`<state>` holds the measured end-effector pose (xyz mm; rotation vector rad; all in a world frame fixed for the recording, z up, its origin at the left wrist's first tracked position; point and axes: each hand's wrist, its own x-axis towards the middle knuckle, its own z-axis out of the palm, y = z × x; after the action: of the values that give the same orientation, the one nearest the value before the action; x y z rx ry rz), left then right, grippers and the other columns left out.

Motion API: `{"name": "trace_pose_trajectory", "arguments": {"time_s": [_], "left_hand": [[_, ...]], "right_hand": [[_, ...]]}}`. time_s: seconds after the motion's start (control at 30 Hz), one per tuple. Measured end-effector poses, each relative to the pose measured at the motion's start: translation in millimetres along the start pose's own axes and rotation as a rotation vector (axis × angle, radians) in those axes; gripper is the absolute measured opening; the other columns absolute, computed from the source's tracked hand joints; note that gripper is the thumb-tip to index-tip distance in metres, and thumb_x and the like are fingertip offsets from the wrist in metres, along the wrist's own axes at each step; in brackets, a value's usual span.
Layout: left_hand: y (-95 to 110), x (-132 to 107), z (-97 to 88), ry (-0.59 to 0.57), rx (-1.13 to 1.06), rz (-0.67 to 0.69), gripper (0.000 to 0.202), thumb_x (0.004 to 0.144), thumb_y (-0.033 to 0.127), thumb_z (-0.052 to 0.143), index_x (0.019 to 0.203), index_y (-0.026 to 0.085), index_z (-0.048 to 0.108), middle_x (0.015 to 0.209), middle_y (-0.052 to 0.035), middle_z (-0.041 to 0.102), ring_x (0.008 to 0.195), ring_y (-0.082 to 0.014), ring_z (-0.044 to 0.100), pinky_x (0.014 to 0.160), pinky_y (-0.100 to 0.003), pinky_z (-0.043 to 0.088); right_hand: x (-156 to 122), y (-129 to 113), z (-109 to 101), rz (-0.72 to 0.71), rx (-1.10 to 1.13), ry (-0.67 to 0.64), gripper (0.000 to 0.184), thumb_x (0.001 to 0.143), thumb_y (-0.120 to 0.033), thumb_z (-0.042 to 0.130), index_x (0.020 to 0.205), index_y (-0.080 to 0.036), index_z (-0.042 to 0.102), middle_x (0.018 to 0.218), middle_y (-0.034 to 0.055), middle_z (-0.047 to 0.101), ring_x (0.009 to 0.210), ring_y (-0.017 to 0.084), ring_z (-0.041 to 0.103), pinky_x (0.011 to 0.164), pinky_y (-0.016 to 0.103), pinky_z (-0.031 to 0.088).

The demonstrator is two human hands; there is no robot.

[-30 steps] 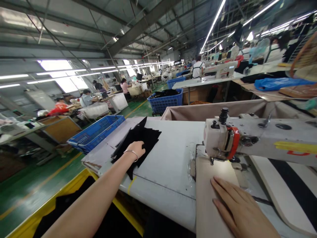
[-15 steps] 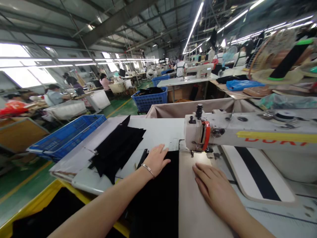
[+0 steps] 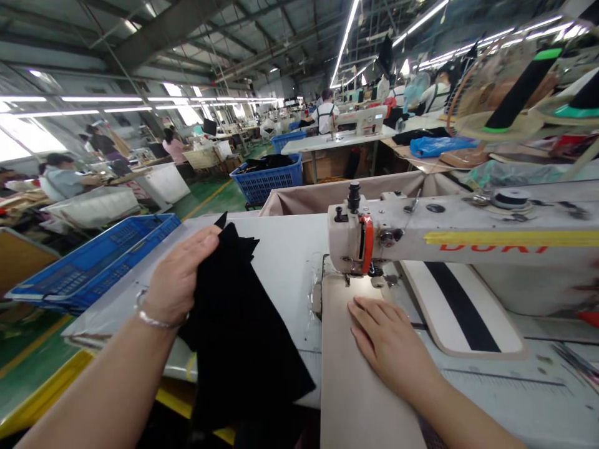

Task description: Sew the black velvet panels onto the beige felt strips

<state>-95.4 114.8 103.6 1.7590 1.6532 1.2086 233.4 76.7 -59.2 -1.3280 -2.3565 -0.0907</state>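
My left hand (image 3: 182, 274) is closed on the top edge of a black fabric piece (image 3: 248, 330), which hangs down toward the table's front edge. Behind it the points of more black pieces show; how many layers lie there is hidden. My right hand (image 3: 390, 340) lies flat, fingers stretched, on a long beige panel (image 3: 344, 368). The panel's far end sits under the presser foot of the sewing machine (image 3: 360, 240). To the right of that hand, a white pad with a dark stripe (image 3: 461, 305) lies under the machine arm.
A blue crate (image 3: 98, 255) stands left of the table (image 3: 285, 249), with a yellow-edged container (image 3: 51, 393) below it. Scissors (image 3: 578, 362) lie at the right edge. Thread cones (image 3: 524, 93) stand at the upper right. Co-workers sit at machines farther back.
My left hand has moved left from beside the machine and now grips the black fabric, lifting it off the panel's left side. My right hand stays on the beige panel. The view has shifted slightly right.
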Motion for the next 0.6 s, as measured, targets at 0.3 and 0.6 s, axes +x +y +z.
{"name": "trace_pose_trajectory", "arguments": {"time_s": [0.3, 0.6], "left_hand": [[-19, -8, 173.9, -0.553, 0.216, 0.076, 0.013, 0.078, 0.025, 0.064, 0.086, 0.017, 0.071, 0.076, -0.0018, 0.068, 0.069, -0.0159, 0.062, 0.065, -0.025, 0.047], [-28, -5, 199.8, -0.415, 0.301, 0.087, 0.007, 0.078, 0.021, 0.064, 0.081, 0.017, 0.069, 0.081, -0.0037, 0.069, 0.073, -0.0169, 0.061, 0.066, -0.027, 0.044]], "right_hand": [[1, -1, -9, -0.003, 0.016, -0.015, 0.042, 0.095, -0.024, 0.041, 0.136, -0.018, 0.045, 0.132, 0.0096, 0.054, 0.119, 0.024, 0.049, 0.101, 0.044, 0.037], [2, 2, -4, 0.009, 0.037, -0.040, 0.046, 0.097, -0.036, 0.042, 0.139, -0.018, 0.042, 0.135, 0.0096, 0.051, 0.119, 0.026, 0.046, 0.100, 0.045, 0.036]]}}
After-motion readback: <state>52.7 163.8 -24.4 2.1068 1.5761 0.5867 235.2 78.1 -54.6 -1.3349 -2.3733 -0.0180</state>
